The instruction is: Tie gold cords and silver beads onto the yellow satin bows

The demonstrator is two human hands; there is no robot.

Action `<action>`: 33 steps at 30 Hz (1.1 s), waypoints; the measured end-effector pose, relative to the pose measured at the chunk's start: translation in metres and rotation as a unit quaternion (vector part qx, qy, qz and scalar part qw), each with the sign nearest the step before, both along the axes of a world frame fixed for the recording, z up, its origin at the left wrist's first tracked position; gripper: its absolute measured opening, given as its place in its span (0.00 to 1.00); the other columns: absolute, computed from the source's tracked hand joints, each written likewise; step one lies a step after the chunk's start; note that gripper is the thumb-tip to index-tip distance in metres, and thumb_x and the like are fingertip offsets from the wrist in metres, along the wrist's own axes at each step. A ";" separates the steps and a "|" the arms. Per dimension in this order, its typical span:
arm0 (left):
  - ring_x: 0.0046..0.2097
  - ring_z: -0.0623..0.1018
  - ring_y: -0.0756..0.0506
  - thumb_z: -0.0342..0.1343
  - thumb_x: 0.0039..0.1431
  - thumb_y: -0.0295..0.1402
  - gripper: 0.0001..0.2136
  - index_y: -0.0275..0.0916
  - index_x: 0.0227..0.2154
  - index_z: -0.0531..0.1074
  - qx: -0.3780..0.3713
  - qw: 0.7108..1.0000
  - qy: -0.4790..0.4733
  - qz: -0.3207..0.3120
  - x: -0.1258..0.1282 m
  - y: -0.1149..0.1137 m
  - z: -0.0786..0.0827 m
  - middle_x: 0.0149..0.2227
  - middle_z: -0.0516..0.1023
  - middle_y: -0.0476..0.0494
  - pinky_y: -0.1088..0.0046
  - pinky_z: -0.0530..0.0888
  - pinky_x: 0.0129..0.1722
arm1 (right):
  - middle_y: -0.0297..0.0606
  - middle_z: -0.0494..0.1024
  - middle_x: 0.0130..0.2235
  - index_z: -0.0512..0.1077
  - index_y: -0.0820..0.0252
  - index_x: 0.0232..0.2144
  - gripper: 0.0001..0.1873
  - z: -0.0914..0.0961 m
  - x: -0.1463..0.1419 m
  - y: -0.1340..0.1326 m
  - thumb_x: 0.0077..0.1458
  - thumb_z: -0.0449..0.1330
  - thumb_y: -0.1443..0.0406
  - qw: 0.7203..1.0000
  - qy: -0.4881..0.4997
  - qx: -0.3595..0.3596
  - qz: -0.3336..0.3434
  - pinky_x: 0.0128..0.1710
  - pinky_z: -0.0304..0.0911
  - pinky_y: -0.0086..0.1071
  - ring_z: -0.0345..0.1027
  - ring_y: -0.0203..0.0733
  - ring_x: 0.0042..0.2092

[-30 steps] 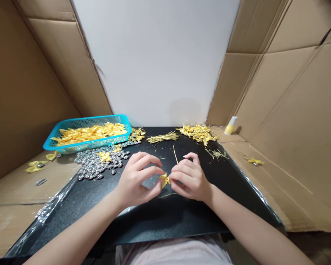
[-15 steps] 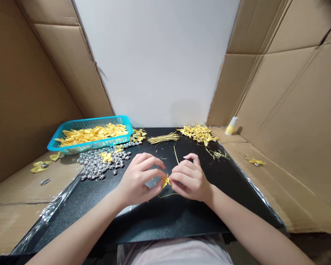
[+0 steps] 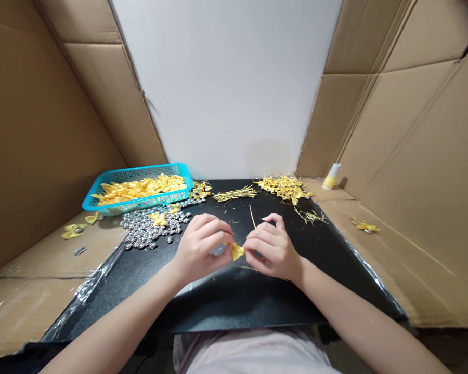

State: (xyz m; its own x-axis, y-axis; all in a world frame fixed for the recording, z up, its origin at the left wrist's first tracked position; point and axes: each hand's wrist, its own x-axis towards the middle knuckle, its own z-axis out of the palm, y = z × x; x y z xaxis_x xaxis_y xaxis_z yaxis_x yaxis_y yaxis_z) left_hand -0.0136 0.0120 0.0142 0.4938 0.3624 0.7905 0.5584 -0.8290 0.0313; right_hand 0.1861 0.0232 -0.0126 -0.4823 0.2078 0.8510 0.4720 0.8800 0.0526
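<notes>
Between my two hands, just above the black tabletop, is a small yellow ribbon bow (image 3: 237,252). My left hand (image 3: 203,246) pinches the bow's left side between thumb and fingers. At the bow's right edge, my right hand (image 3: 272,248) has its thumb and index finger pinched together; what they grip is mostly hidden, though a thin gold cord (image 3: 248,268) runs out below them. Another stiff gold strand (image 3: 252,216) sticks up behind the right hand's fingers. Whether that strand is held or lies on the table, I cannot tell.
A turquoise basket (image 3: 86,201) of yellow bows stands back left, beside silver beads (image 3: 148,234). Gold ties (image 3: 236,194) lie at the back middle, finished-looking beaded bows (image 3: 284,187) back right, near cord scraps (image 3: 311,216) and a white-yellow cone (image 3: 331,176). Cardboard walls (image 3: 417,135) flank the table.
The bow has turned in my fingers and now shows a broader yellow loop. The cord loop below has shifted right, toward my right hand. The whole view has moved slightly.
</notes>
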 end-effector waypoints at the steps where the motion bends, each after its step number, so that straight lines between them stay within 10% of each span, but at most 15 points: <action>1: 0.34 0.72 0.48 0.56 0.53 0.23 0.06 0.41 0.26 0.71 -0.025 0.999 -0.028 -0.007 -0.001 0.000 0.001 0.30 0.78 0.49 0.69 0.68 0.38 | 0.30 0.77 0.28 0.69 0.58 0.28 0.05 0.000 0.000 0.000 0.55 0.57 0.69 1.000 0.003 -0.004 0.001 0.48 0.52 0.40 0.67 0.33 0.31; 8: 0.32 0.71 0.48 0.49 0.57 0.28 0.07 0.38 0.24 0.65 -0.386 0.901 -0.078 -0.183 -0.005 0.001 0.007 0.29 0.70 0.45 0.71 0.70 0.33 | 0.28 0.77 0.28 0.69 0.58 0.28 0.04 0.000 -0.001 -0.001 0.54 0.58 0.70 1.000 0.019 -0.003 0.014 0.47 0.52 0.39 0.66 0.33 0.31; 16: 0.31 0.62 0.48 0.43 0.50 0.27 0.06 0.39 0.20 0.56 -0.573 0.795 -0.047 -0.196 -0.002 0.006 0.005 0.29 0.61 0.48 0.70 0.67 0.31 | 0.28 0.77 0.28 0.69 0.58 0.28 0.04 -0.007 -0.004 0.000 0.54 0.57 0.70 0.999 -0.039 0.012 0.025 0.49 0.48 0.40 0.66 0.34 0.30; 26: 0.26 0.57 0.51 0.51 0.59 0.42 0.17 0.38 0.20 0.60 -0.598 0.773 -0.154 -0.149 -0.005 0.010 0.000 0.23 0.56 0.52 0.74 0.57 0.25 | 0.30 0.77 0.29 0.68 0.58 0.27 0.05 -0.006 -0.006 0.001 0.53 0.56 0.70 0.995 0.029 -0.079 0.054 0.46 0.52 0.38 0.68 0.34 0.32; 33: 0.24 0.57 0.53 0.54 0.58 0.44 0.18 0.37 0.20 0.61 -0.587 0.770 -0.232 -0.095 0.002 0.013 -0.013 0.22 0.57 0.54 0.76 0.56 0.24 | 0.32 0.75 0.28 0.69 0.59 0.28 0.04 -0.006 -0.013 -0.009 0.52 0.59 0.64 0.959 0.053 -0.274 0.049 0.41 0.52 0.37 0.67 0.37 0.32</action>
State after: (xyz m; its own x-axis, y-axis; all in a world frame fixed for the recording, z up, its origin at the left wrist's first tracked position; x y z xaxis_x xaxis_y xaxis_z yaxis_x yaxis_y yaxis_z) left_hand -0.0114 0.0250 0.0016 0.3895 0.9175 0.0801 0.1343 -0.1426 0.9806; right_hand 0.1731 0.0144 -0.0186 -0.4394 0.5962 0.6719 0.3622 0.8021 -0.4749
